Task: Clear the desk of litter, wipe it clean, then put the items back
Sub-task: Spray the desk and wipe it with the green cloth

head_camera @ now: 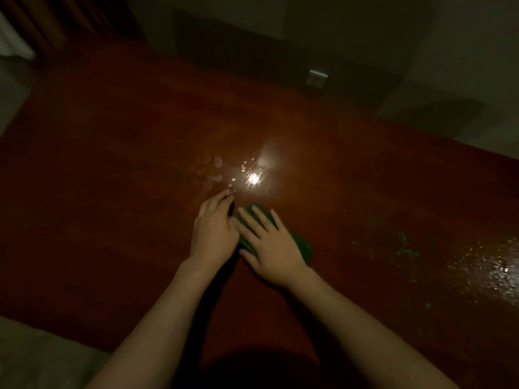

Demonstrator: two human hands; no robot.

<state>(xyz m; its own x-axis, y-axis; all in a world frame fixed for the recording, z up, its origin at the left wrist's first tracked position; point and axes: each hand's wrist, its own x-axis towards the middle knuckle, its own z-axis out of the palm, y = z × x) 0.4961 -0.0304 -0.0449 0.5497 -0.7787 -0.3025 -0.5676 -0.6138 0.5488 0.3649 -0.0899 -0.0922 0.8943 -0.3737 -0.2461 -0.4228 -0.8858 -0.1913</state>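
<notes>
dim room, head view looking down on a dark reddish-brown table (pixel 112 178). both bare forearms reach in from the bottom edge and the hands meet near the middle of the table.

right hand (pixel 271 245) lies flat on a green cloth (pixel 304 248), fingers straight and spread, palm down, pressing it onto the table; cloth shows at the fingertips and out past the hand's right side, rest is hidden under the palm. left hand (pixel 214 230) sits just beside it, touching the right hand's index-finger side, fingers relaxed and lightly bent w/ tips on the table surface; can't tell if it touches the cloth edge, holds nothing that shows.

just beyond the fingertips: a bright light glare (pixel 254 178) on the tabletop w/ small pale droplets or smears (pixel 217 162) to its left. far right, a wet-looking shiny patch (pixel 488 270) near the table edge, w/ faint greenish specks (pixel 407 248) beside it.

on the wall behind the table, a small pale socket plate (pixel 316 77). pale floor at lower left corner, too dark for detail.
</notes>
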